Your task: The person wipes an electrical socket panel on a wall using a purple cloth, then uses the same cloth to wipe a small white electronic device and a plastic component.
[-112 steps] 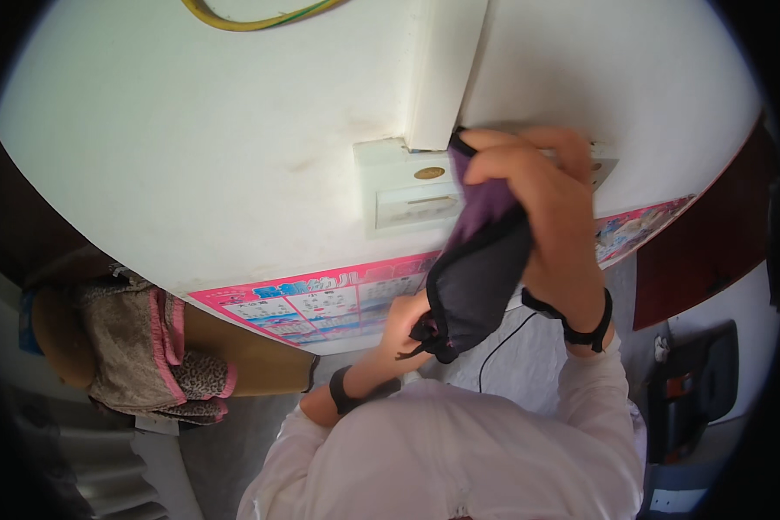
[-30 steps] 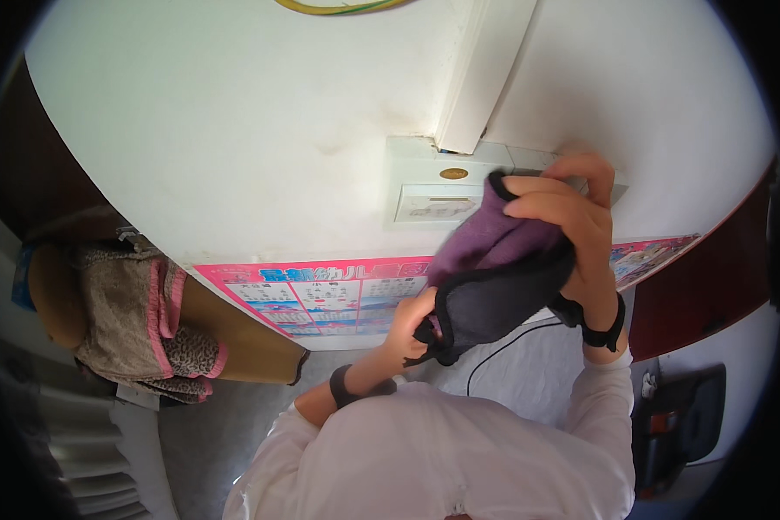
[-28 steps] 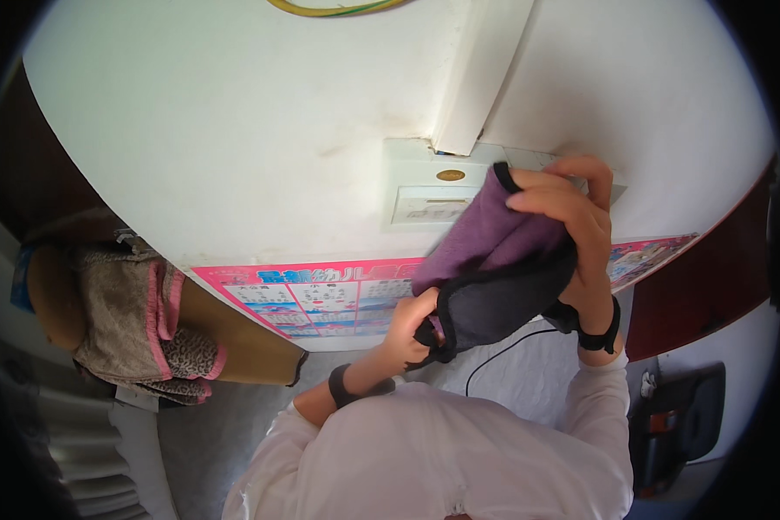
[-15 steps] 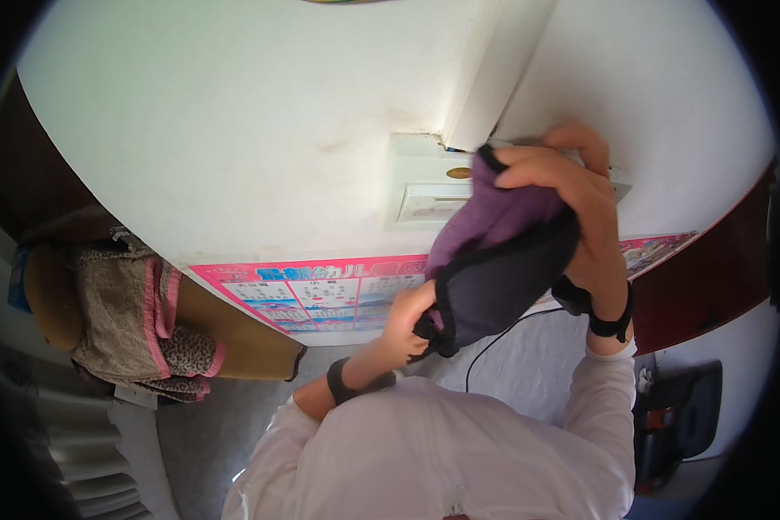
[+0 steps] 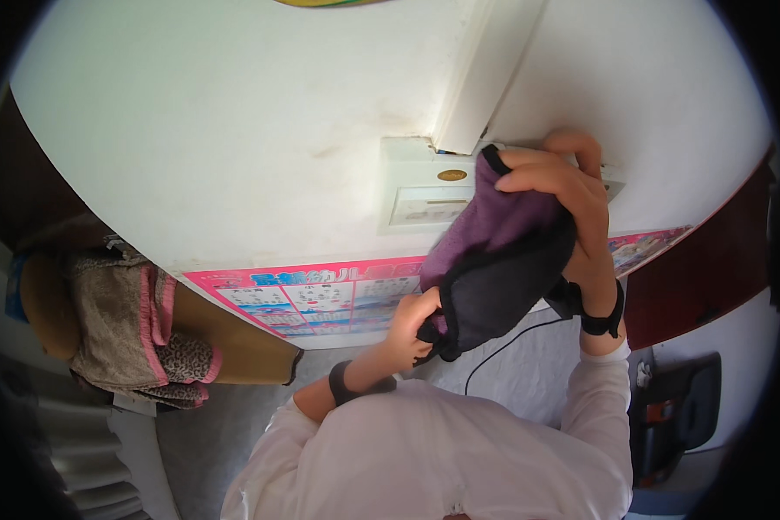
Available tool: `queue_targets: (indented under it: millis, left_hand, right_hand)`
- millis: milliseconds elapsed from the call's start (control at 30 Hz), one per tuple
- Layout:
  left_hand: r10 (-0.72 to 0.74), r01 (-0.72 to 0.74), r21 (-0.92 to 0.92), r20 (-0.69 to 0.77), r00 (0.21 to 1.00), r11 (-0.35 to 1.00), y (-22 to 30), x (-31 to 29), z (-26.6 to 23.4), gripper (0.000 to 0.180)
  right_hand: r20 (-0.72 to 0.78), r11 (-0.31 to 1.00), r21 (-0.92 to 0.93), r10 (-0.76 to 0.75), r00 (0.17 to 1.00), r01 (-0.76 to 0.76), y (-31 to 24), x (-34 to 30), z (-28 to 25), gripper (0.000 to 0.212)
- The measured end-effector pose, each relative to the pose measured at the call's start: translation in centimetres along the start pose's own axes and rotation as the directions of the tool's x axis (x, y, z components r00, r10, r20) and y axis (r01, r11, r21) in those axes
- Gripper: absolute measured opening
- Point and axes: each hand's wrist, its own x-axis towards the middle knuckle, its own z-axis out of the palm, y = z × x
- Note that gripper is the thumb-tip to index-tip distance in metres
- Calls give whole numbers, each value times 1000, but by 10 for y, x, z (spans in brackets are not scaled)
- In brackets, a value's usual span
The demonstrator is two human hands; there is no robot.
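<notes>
A purple and black piece of cloth [image 5: 511, 290] with black edging is held up against the white wall, its dark side folded over the purple one. My left hand [image 5: 410, 331] pinches its lower left corner. My right hand [image 5: 581, 195] grips the upper part, with the thumb at the black-edged tip and the fingers reaching over a pale wall plate. The cloth covers part of a white wall switch [image 5: 429, 205] beside that hand. Dark bands are strapped on both wrists.
A white cable duct [image 5: 485, 78] runs up the wall from the plates. Below them is a pink-bordered poster [image 5: 321, 299]. A brown blanket with pink trim [image 5: 117, 321] hangs over furniture at left. A thin black cable [image 5: 494, 349] trails below my right wrist. A black case-like object [image 5: 685, 407] lies at lower right.
Both hands keep their hold on the cloth, which has barely shifted. The view has moved slightly, so more of the yellow edge at the top shows.
</notes>
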Motion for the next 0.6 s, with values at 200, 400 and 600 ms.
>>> queue_targets:
  millis: [200,400,600]
  left_hand:
    - [73,-63,105,-94,993,993,-21,-5,-3,34]
    - [54,-54,-1,-27,998,999,-19,-7,-5,21]
    - [41,-40,12,-105,994,999,-8,-7,0,19]
  right_hand:
    - [62,970,-233,-62,996,74,-16,16,12,27]
    - [8,991,-15,129,992,-129,-10,-1,-2,24]
    - [-29,999,5,44,999,-44,-3,0,5,23]
